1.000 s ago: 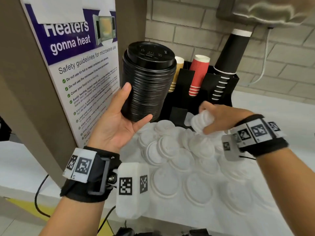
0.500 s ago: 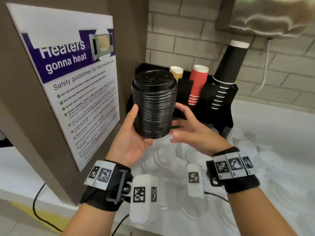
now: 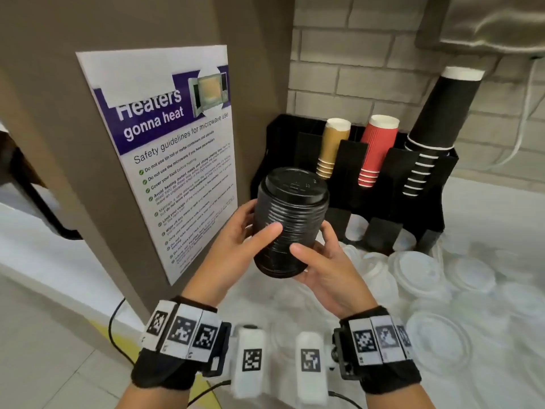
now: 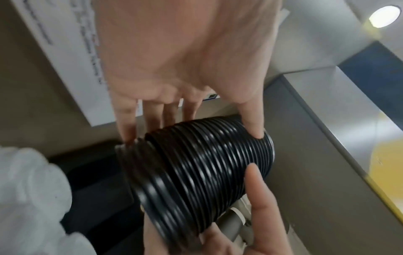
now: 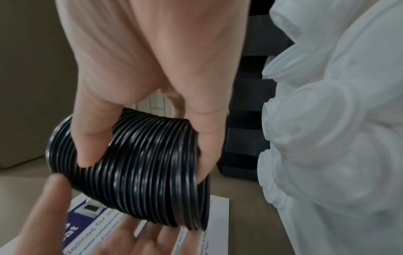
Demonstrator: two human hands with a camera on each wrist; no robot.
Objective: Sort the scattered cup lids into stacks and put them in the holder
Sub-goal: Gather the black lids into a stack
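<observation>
A tall stack of black cup lids (image 3: 290,221) is held upright in the air between both hands, in front of the black holder (image 3: 380,184). My left hand (image 3: 250,231) grips its left side, thumb across the front (image 4: 254,128). My right hand (image 3: 312,255) grips the lower right side, thumb on the front (image 5: 87,148). The same black lid stack (image 4: 202,165) fills both wrist views (image 5: 139,165). Several white lids (image 3: 418,273) lie scattered on the counter to the right.
The holder carries a gold cup stack (image 3: 331,149), a red cup stack (image 3: 376,149) and a tall black cup stack (image 3: 433,128). A brown cabinet side with a microwave poster (image 3: 177,154) stands close on the left. A brick wall (image 3: 354,63) is behind.
My right hand left the white lids on the counter and came over to grip the black stack with the left. The stack has moved down and toward the holder's left end.
</observation>
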